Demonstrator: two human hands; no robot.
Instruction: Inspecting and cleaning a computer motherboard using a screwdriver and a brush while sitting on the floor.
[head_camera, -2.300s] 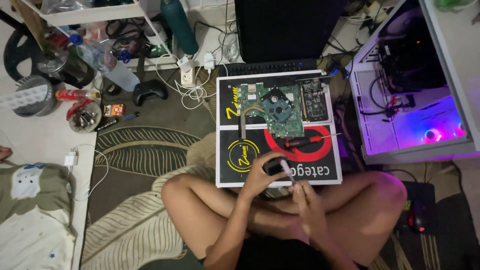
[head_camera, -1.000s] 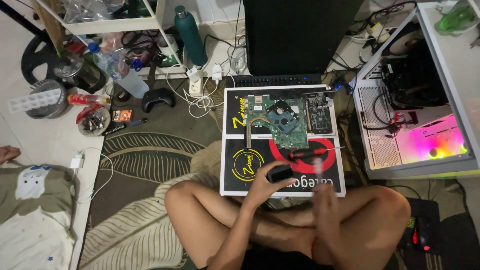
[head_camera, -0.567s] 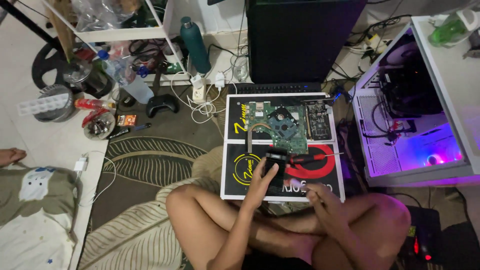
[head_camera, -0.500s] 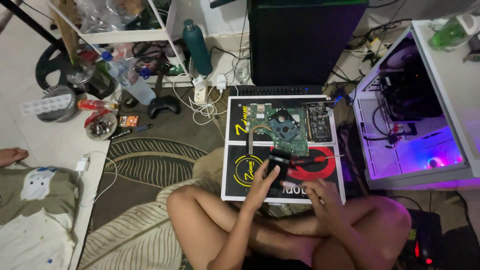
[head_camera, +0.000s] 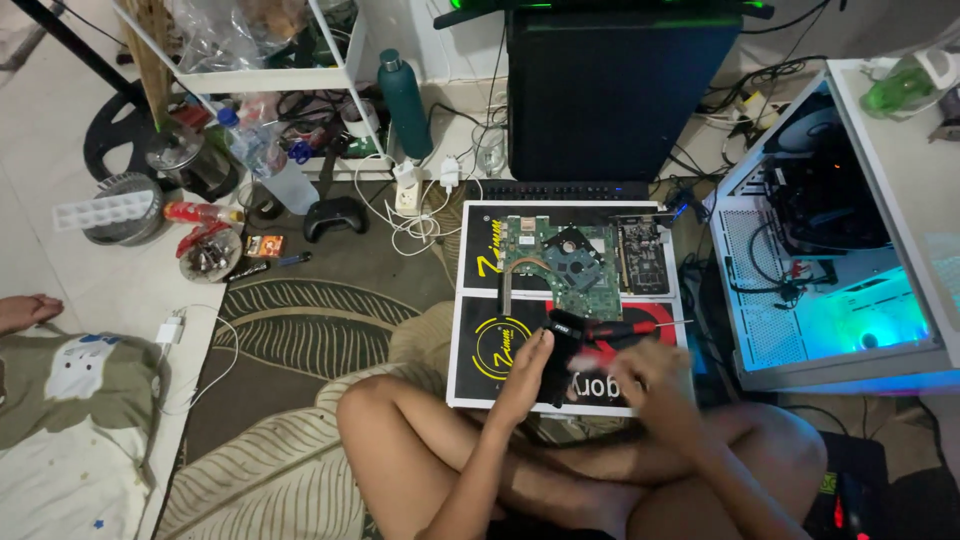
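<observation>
While I sit cross-legged, my left hand (head_camera: 528, 375) wraps a black block (head_camera: 560, 352) over the board (head_camera: 480, 345). My right hand (head_camera: 655, 368) is blurred beside it; I cannot tell its grip. A screwdriver (head_camera: 622, 328) lies near a green circuit board (head_camera: 560, 265).

Circuit board (head_camera: 562, 265) lies on the mat (head_camera: 480, 350); computer case (head_camera: 830, 260) right of it; game controller (head_camera: 335, 216) left.
</observation>
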